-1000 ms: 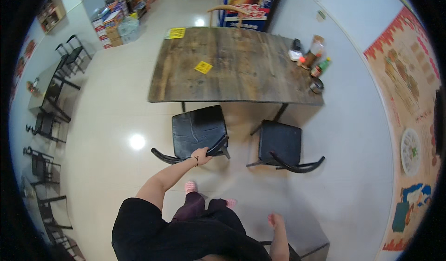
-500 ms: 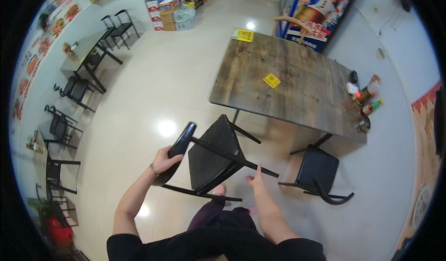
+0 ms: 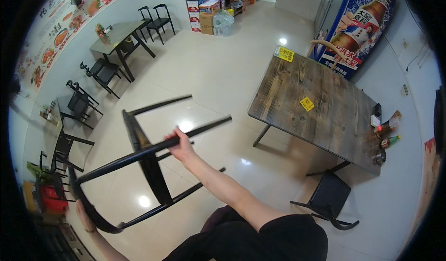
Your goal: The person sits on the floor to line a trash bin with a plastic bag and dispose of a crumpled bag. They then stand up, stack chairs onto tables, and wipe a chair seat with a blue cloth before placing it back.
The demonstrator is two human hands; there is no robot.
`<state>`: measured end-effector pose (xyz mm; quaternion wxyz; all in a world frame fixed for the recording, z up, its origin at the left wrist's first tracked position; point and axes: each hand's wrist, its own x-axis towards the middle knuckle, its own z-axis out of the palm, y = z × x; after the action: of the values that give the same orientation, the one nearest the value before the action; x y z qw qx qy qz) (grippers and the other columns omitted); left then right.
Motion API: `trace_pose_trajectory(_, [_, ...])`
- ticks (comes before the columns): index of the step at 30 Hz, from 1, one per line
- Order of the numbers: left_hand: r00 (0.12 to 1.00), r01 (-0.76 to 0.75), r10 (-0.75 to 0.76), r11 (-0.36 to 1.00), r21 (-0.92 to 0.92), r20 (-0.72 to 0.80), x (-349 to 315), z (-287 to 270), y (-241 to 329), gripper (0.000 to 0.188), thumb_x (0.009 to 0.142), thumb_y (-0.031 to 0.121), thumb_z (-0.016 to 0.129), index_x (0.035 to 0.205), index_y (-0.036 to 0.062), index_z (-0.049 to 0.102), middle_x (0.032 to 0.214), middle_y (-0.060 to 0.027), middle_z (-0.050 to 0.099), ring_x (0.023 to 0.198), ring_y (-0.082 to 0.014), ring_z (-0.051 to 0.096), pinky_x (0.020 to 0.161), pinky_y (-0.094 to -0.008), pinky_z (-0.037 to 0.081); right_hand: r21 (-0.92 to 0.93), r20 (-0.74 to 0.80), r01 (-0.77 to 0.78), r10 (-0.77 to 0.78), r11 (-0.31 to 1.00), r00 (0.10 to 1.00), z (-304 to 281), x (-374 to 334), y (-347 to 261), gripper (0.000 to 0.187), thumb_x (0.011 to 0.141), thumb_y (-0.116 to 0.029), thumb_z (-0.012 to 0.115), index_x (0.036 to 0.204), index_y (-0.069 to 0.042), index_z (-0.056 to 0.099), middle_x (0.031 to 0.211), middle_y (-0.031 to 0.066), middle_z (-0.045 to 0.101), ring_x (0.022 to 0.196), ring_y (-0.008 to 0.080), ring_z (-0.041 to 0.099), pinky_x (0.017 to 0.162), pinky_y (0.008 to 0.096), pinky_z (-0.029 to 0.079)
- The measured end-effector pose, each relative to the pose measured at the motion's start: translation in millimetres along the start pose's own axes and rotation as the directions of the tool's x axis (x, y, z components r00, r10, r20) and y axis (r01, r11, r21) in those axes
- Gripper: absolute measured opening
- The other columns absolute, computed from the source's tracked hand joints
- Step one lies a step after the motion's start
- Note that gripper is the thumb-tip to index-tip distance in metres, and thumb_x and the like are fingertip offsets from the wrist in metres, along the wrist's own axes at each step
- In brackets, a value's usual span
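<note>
A black chair [image 3: 154, 179] hangs tilted in the air on my left side, turned so its legs point right and its seat shows nearly edge-on. My right hand [image 3: 179, 145] is closed round one of its legs close to the seat. At the curved backrest, lower left, my left hand [image 3: 85, 217] grips the chair, with part of its fingers hidden behind the black bar. To the right stands a wood-topped table [image 3: 288, 89] with two yellow stickers, apart from the held chair.
Another black chair [image 3: 329, 193] stands at the table's near right side. Bottles [image 3: 389, 141] and condiments line the table's wall end. A light wooden chair [image 3: 332, 49] is at its far side. Along the left wall are a dark table [image 3: 121, 37] and several black chairs. Boxes [image 3: 206, 19] are stacked at the back.
The chair has been lifted, turned and carried left. My right hand, open beside it before, now grips a leg. My left hand has moved left and down with the backrest.
</note>
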<state>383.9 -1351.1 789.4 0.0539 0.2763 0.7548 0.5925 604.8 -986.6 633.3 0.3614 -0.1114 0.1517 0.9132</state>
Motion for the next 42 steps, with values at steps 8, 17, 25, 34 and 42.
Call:
trace_pose_trajectory(8, [0.963,0.001,-0.160,0.809,-0.587,-0.218,-75.2,36.6,-162.6,0.043,0.083,0.051,0.041,0.087,0.0089,0.050,0.065,-0.0016,0.050,0.052,-0.0121,0.047,0.047,-0.0234,0.040,-0.561,0.502,0.191,0.147,0.806,0.852,163.3,-99.3,67.8,0.019,0.080,-0.021,0.059,0.071,-0.006,0.052,0.057,0.0021,0.048,0.057,0.0145,0.052,0.062,0.0269,0.044])
trace_pose_trajectory(17, [0.466,0.860,-0.706,0.220,-0.460,0.533,-176.7,321.2,-175.6,0.072,0.075,0.066,0.033,0.125,0.0143,0.031,0.134,-0.0118,0.021,0.123,-0.0353,0.015,0.089,-0.0676,0.011,-0.820,0.483,0.536,-0.262,0.198,0.836,167.9,-131.0,-24.6,0.014,0.076,-0.013,0.062,0.072,-0.002,0.054,0.055,0.0028,0.052,0.048,0.0095,0.050,0.045,0.0221,0.039])
trace_pose_trajectory(25, [0.055,0.993,-0.649,-0.041,-0.108,0.759,-267.0,474.9,-111.0,0.089,0.069,0.077,0.024,0.134,0.0178,0.016,0.141,-0.0113,0.007,0.128,-0.0330,0.005,0.096,-0.0608,0.001,-0.874,0.423,0.483,-0.398,0.060,0.815,149.7,-158.6,-201.3,0.015,0.076,-0.011,0.061,0.069,-0.002,0.052,0.055,0.0029,0.050,0.046,0.0112,0.050,0.045,0.0240,0.041])
trace_pose_trajectory(34, [0.033,0.925,-0.706,0.290,0.247,0.708,-305.2,563.3,-115.5,0.095,0.064,0.081,0.021,0.136,0.0215,0.007,0.142,-0.0052,0.007,0.128,-0.0344,0.008,0.097,-0.0590,0.002,-0.883,0.394,0.468,-0.484,0.038,0.782,118.8,-164.8,-318.1,0.016,0.073,-0.012,0.062,0.064,-0.004,0.052,0.051,0.0015,0.049,0.042,0.0093,0.047,0.042,0.0237,0.038])
trace_pose_trajectory(42, [0.221,0.786,-0.733,0.525,0.328,0.644,-263.3,525.1,-216.2,0.077,0.077,0.067,0.028,0.136,0.0204,0.009,0.138,-0.0134,0.020,0.128,-0.0290,0.014,0.100,-0.0495,0.011,-0.895,0.408,0.439,-0.549,-0.082,0.729,76.6,-121.8,-324.5,0.018,0.072,-0.016,0.063,0.064,-0.005,0.051,0.051,-0.0003,0.049,0.044,0.0084,0.048,0.042,0.0234,0.038])
